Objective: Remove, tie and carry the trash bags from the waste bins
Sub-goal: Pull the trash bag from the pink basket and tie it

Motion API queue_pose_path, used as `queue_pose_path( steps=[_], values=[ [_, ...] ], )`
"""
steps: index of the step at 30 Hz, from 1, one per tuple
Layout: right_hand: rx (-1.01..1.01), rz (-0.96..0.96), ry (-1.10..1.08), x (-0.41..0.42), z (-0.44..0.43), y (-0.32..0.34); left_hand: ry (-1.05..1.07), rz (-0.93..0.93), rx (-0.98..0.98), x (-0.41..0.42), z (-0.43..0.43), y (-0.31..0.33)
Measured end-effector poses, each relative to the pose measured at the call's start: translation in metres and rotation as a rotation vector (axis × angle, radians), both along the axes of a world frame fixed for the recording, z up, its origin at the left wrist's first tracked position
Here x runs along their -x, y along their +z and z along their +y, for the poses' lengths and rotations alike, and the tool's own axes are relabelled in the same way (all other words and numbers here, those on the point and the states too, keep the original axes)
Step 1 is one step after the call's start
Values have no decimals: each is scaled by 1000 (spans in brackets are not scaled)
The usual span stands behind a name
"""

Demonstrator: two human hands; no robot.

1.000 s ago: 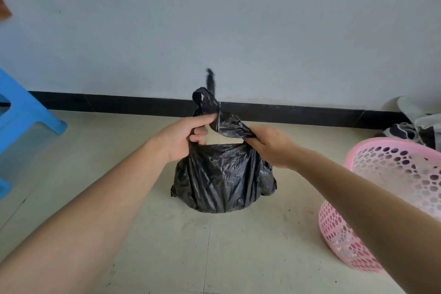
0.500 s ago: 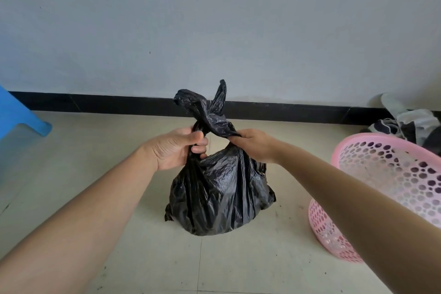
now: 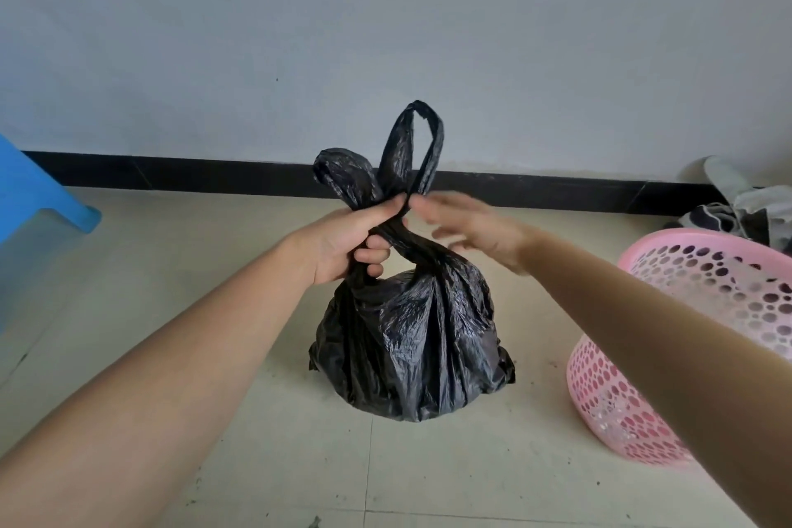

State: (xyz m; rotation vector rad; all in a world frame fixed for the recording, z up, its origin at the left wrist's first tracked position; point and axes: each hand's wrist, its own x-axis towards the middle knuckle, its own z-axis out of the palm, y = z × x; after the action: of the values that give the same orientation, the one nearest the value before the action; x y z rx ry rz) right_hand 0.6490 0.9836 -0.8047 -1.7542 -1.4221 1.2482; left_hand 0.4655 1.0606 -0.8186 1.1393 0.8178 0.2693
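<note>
Here left hand [image 3: 343, 242] grips trash bag [image 3: 411, 339] neck.

Pale tiled floor [image 3: 128, 313], pink perforated bin [image 3: 643, 399] at right, blue stool [image 3: 38, 193] at left, crumpled clothes [image 3: 737, 214] by wall.

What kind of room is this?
Probably a plain room in a home. There's a tiled floor, a pink perforated waste bin, a blue plastic stool and clothes piled by the wall.
</note>
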Motion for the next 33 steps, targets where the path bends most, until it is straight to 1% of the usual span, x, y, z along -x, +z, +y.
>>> queue_pose_path(
  steps=[3,7,9,11,12,13,14,16,18,20,22,24,25,27,29,31,33],
  values=[
    [-195,226,-154,0,7,19,-97,8,-32,-3,-6,7],
    [-422,353,-281,3,19,44,-120,-12,-77,-3,-10,7],
    [-460,420,-437,1,22,52,-84,-70,-29,0,-11,3],
    [-452,518,-605,-7,20,56,-43,-112,24,5,-10,0],
    [-441,542,-646,-12,19,58,-20,-117,39,7,-9,-1],
    [-426,499,-639,-17,16,59,1,-114,45,8,-8,-2],
    [-398,411,-590,-21,14,60,10,-108,44,9,-8,-2],
    [-324,262,-444,-19,10,59,1,-86,26,9,-8,0],
    [-241,243,-313,-5,9,55,-20,-50,-5,5,-11,3],
    [-216,281,-255,13,10,50,-33,-37,-28,1,-16,4],
    [-273,364,-324,24,16,47,-42,-54,-23,-3,-18,4],
    [-313,516,-465,25,22,49,-41,-74,-11,-3,-19,4],
    [-324,559,-524,21,24,50,-33,-82,-11,-2,-17,3],
    [-330,522,-604,11,23,49,-6,-113,1,1,-11,3],
    [-339,494,-646,-1,19,43,27,-146,57,3,-6,5],
    [-344,518,-664,-9,15,38,72,-166,118,4,-3,4],
    [-338,481,-669,-13,12,36,127,-204,138,3,1,0]
  ],
)
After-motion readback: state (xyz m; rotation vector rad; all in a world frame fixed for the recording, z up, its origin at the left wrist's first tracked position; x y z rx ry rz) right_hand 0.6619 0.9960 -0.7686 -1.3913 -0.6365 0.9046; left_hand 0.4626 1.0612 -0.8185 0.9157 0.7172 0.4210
